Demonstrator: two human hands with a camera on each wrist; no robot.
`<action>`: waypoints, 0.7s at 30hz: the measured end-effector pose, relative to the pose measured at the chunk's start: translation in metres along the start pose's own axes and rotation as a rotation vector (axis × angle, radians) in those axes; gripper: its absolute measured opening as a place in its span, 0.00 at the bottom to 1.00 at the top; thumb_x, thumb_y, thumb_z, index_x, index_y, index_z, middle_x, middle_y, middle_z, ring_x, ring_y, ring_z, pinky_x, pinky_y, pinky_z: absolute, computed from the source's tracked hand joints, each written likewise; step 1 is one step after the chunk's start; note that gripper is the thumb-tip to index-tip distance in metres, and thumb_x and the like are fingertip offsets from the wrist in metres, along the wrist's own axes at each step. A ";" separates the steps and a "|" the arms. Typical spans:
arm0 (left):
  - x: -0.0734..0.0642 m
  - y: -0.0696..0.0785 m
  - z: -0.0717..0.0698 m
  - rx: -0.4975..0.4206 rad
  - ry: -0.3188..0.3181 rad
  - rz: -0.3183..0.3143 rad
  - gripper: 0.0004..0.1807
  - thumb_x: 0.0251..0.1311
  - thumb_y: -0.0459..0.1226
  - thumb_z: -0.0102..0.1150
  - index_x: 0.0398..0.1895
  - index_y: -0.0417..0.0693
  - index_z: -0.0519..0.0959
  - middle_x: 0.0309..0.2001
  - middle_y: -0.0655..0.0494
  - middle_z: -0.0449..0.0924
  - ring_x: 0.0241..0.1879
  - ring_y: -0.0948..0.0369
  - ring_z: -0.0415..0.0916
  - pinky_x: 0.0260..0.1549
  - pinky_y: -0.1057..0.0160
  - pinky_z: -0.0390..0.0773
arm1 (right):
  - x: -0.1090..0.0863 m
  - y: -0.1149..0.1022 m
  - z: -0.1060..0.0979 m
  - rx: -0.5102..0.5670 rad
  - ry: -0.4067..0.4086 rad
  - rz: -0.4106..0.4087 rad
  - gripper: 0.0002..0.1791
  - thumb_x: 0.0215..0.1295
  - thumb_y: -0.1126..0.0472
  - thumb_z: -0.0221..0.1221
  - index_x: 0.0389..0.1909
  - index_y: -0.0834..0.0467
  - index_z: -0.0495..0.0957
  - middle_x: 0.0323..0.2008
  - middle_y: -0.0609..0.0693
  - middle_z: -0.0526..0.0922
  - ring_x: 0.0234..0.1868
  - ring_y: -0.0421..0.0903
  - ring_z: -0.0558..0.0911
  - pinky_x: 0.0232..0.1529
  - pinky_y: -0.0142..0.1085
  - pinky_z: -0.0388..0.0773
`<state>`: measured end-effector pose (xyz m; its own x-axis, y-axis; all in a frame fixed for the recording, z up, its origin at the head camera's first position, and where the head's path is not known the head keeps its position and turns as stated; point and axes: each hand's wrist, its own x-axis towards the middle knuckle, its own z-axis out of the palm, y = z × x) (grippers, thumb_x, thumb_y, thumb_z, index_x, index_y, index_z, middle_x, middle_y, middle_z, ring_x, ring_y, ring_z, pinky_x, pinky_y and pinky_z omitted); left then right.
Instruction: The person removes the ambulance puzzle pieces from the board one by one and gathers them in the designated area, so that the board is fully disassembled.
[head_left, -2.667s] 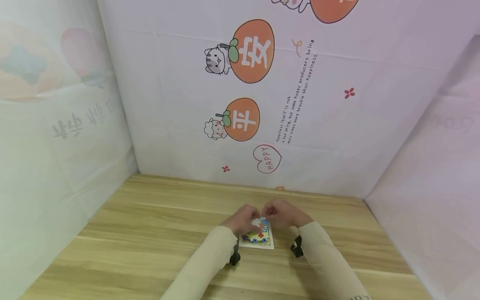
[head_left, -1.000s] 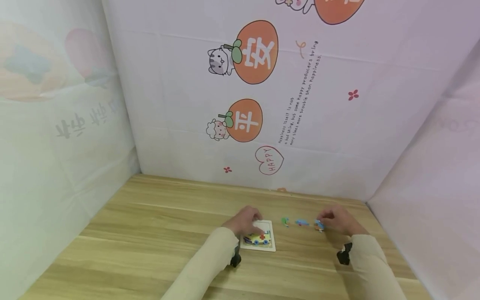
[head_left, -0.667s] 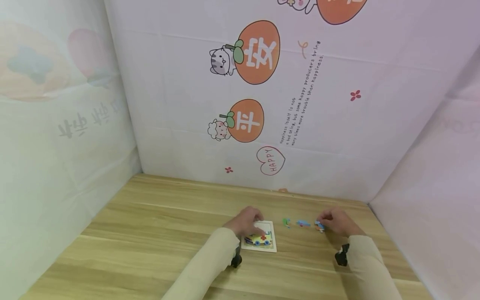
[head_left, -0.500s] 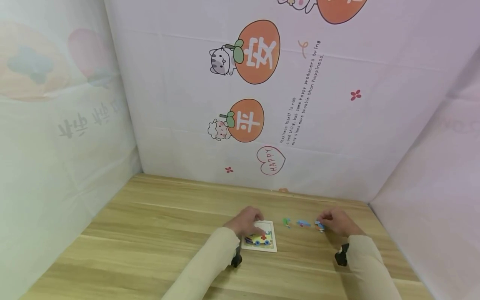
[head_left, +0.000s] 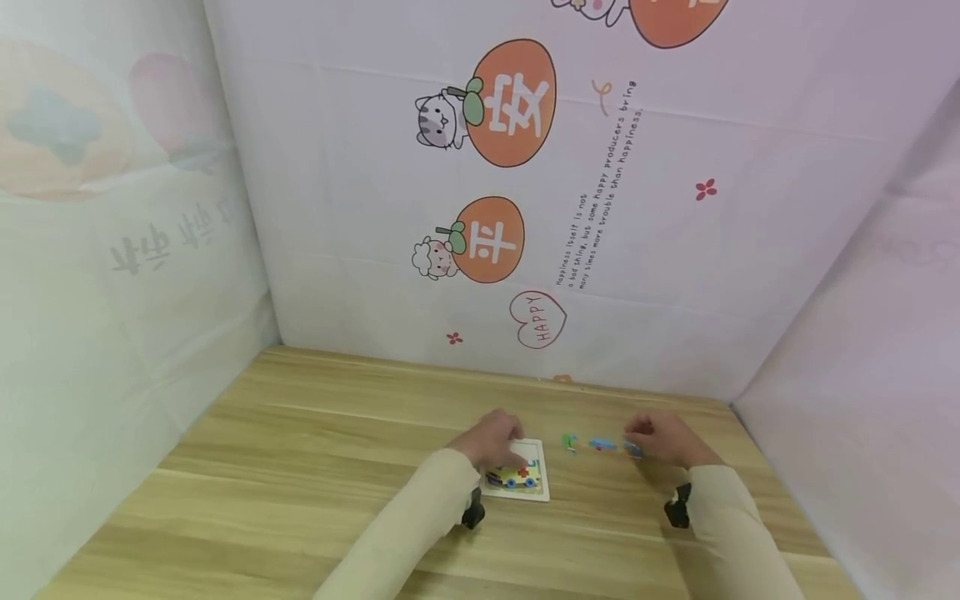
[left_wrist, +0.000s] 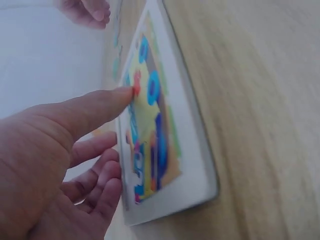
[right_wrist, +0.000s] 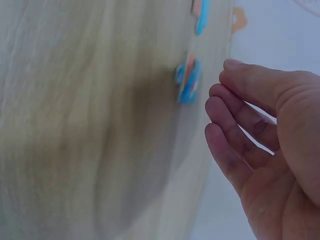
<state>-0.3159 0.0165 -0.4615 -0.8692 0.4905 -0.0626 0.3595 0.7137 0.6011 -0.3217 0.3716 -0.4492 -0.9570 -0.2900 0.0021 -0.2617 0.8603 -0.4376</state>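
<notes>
A square wooden jigsaw puzzle [head_left: 537, 493] in a white frame lies on the table, its picture a yellow vehicle with a red cross and blue wheels. My left hand [head_left: 491, 440] holds it: in the left wrist view the thumb [left_wrist: 107, 102] presses on the picture, while curled fingers [left_wrist: 107, 187] meet the frame's edge. Part of the picture is hidden under that hand. To the right, my right hand [head_left: 667, 437] hovers with loosely bent fingers, nothing between them. Just beyond its fingertips, a blue and orange puzzle piece [right_wrist: 189, 82] lies on the wood.
Between the puzzle and my right hand lie a green piece [head_left: 568, 442] and a light blue piece [head_left: 602, 443], in a row. A printed white cloth wall [head_left: 360, 275] closes off the table's [head_left: 300, 467] back, and further cloth walls stand on both sides.
My right hand went from the puzzle out to the right with a puzzle piece, set it at the end of the row and let go. My left hand stayed on the puzzle.
</notes>
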 end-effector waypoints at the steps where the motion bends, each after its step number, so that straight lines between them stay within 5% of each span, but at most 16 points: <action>1: 0.000 0.001 -0.002 0.020 -0.006 0.012 0.25 0.59 0.42 0.78 0.57 0.44 0.82 0.56 0.52 0.81 0.56 0.57 0.77 0.63 0.56 0.81 | 0.001 -0.005 0.000 0.002 -0.008 0.003 0.11 0.74 0.61 0.63 0.48 0.64 0.85 0.45 0.59 0.90 0.48 0.56 0.88 0.53 0.54 0.86; 5: 0.000 0.002 -0.010 0.075 -0.020 0.057 0.24 0.62 0.42 0.75 0.58 0.42 0.82 0.56 0.50 0.83 0.57 0.55 0.80 0.63 0.56 0.81 | 0.006 -0.028 0.001 0.013 -0.041 -0.049 0.16 0.75 0.59 0.63 0.53 0.67 0.84 0.49 0.60 0.89 0.51 0.57 0.88 0.55 0.55 0.86; 11: -0.008 -0.007 -0.021 0.043 -0.034 0.078 0.27 0.64 0.40 0.73 0.63 0.39 0.79 0.58 0.46 0.83 0.59 0.52 0.80 0.64 0.53 0.81 | 0.016 -0.071 0.015 0.045 -0.110 -0.136 0.14 0.71 0.61 0.67 0.52 0.65 0.85 0.47 0.57 0.90 0.47 0.49 0.87 0.49 0.47 0.87; 21: -0.033 -0.021 -0.018 0.081 -0.048 0.136 0.30 0.61 0.44 0.76 0.64 0.43 0.79 0.60 0.52 0.81 0.59 0.58 0.79 0.62 0.60 0.82 | 0.035 -0.144 0.055 0.010 -0.188 -0.334 0.14 0.66 0.64 0.70 0.51 0.64 0.85 0.49 0.57 0.90 0.49 0.50 0.87 0.53 0.47 0.88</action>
<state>-0.3010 -0.0233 -0.4578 -0.7944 0.6070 -0.0241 0.5003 0.6762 0.5408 -0.3107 0.2149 -0.4354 -0.7791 -0.6266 -0.0180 -0.5535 0.7012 -0.4494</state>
